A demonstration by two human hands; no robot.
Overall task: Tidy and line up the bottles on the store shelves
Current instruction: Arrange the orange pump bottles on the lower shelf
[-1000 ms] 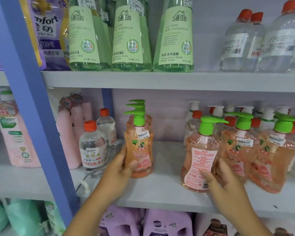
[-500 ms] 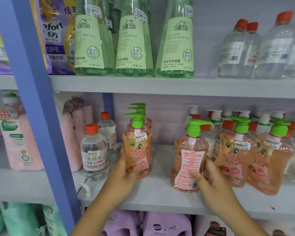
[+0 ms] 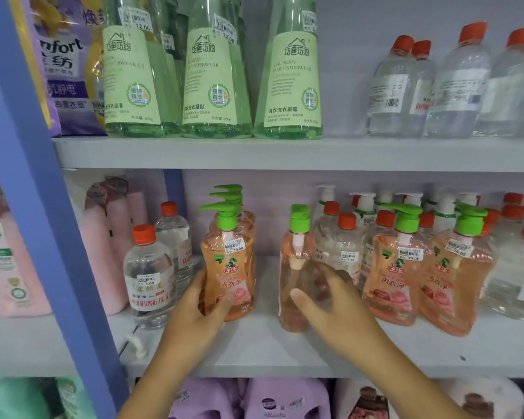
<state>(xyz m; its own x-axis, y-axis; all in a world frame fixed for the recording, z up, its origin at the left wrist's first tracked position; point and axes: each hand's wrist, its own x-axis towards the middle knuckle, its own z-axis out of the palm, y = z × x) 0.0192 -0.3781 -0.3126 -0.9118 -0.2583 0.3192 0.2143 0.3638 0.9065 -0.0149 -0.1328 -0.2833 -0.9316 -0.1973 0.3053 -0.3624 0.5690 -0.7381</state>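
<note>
I noted my right hand (image 3: 335, 300) gripped a pump bottle (image 3: 295, 276), thumb in front, fingers curled behind. The bottle stood upright on the middle shelf (image 3: 254, 352), narrow edge and spout toward me. My left hand (image 3: 198, 309) clasped the front bottle (image 3: 229, 267) of the row, label facing me.

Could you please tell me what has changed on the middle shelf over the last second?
The right hand has turned the lone peach pump bottle about its upright axis: its back label faced out, now its narrow side does, and the pump head no longer points right. It has also slid left, towards the left-hand row. The left hand keeps its grip on the front bottle of that row, which has stayed put.
</note>
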